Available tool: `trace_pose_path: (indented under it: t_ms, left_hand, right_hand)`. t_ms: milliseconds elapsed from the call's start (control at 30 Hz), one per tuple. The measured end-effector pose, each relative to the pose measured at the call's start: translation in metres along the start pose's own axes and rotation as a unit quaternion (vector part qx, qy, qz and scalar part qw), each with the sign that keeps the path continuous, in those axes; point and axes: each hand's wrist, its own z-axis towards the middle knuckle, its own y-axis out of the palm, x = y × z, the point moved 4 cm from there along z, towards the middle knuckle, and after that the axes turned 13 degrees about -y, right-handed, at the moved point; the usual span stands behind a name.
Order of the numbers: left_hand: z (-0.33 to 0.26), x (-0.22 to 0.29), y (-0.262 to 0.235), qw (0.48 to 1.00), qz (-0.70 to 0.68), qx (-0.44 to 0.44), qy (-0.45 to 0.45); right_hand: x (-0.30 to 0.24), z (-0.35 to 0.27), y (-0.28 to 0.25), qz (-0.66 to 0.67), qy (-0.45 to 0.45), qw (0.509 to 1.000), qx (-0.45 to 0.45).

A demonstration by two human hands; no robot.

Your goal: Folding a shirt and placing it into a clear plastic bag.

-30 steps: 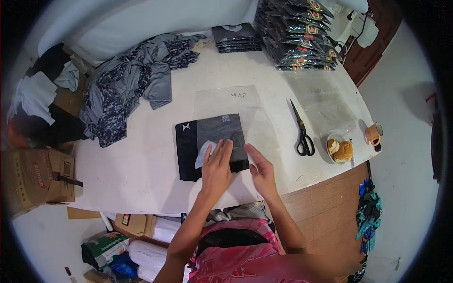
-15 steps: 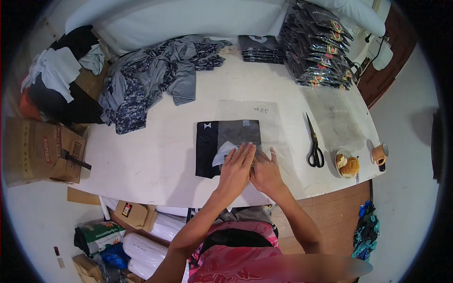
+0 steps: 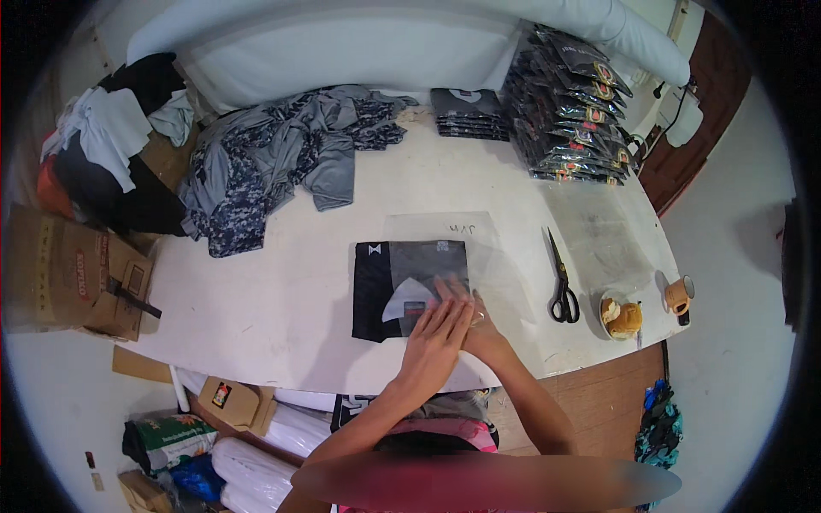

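A folded black garment (image 3: pixel 369 295) with small white marks and a white, curved-edged patch lies on the table in front of me. A translucent plastic bag (image 3: pixel 428 224) covers its right part, which looks grey through the film; the left strip is bare. My left hand (image 3: pixel 434 342) rests flat at the garment's lower right, fingers stretched out together, partly over my right hand. My right hand (image 3: pixel 485 338) is at the garment's right edge, with straight fingertips showing dimly through the plastic. The left hand covers the rest of its fingers.
Black scissors (image 3: pixel 562 291) lie right of the bag, near more clear bags (image 3: pixel 599 239), a plate of bread (image 3: pixel 623 318) and a mug (image 3: pixel 680 295). Behind stand a tall stack of bagged garments (image 3: pixel 569 111), a smaller stack (image 3: pixel 469 111) and a grey patterned cloth heap (image 3: pixel 282 158). A carton (image 3: pixel 77 278) is left.
The whole view has tilted slightly. My left hand has slid lower, baring more of the white patch. My right fingertips now show through the plastic above my left hand.
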Motion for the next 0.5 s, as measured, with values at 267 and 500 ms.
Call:
trace_pose_path:
  t_ms: [267,500]
  left_hand:
    - [0.006,0.023,-0.037,0.996,-0.043,0.072,0.033]
    - [0.003,-0.005,-0.042,0.992,-0.064,0.092,-0.064]
  right_hand:
    - [-0.008,0.053,-0.022,-0.155,0.073,0.975,0.14]
    - [0.01,0.074,-0.009,-0.026,0.081,0.985,0.15]
